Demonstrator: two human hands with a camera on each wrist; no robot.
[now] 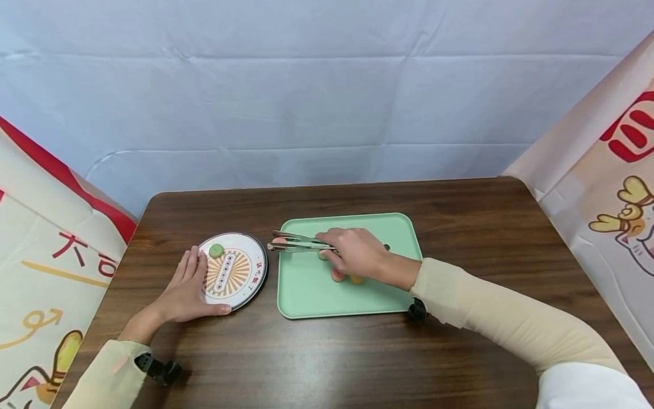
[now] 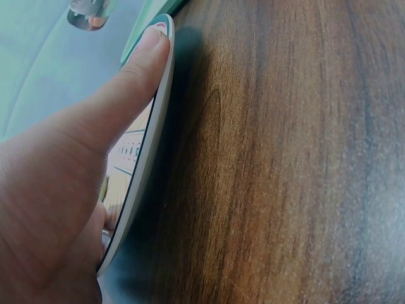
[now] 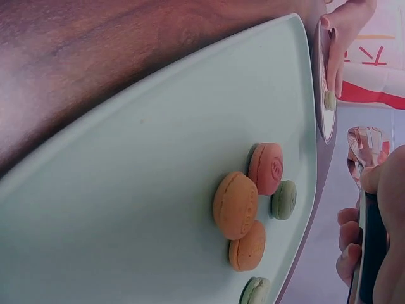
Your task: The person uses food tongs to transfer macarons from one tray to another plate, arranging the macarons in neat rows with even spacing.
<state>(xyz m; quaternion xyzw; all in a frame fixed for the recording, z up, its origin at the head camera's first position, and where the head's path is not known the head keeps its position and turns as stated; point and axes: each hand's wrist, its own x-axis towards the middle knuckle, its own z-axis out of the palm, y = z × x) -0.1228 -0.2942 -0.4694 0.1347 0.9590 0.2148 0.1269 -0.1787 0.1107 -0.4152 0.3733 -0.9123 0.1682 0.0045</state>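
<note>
My right hand (image 1: 357, 253) holds metal tongs (image 1: 301, 244) above the left edge of the green tray (image 1: 306, 295). A pink macaron (image 1: 279, 241) sits between the tong tips, just off the plate's right side. My left hand (image 1: 189, 287) rests along the left rim of the round white plate (image 1: 247, 284), its fingers fairly straight. In the left wrist view the thumb (image 2: 130, 82) lies on the rim. A green macaron (image 1: 216, 250) is on the plate. On the tray lie a red-pink macaron (image 3: 266, 168), orange macarons (image 3: 235, 206) and green ones (image 3: 284, 199), partly hidden by my right hand in the head view.
Tray and plate stand side by side on a dark wooden table (image 1: 327, 352), a narrow gap between them. Pale cloth (image 1: 306, 113) hangs behind the table, and printed cloths (image 1: 613, 216) hang at both sides.
</note>
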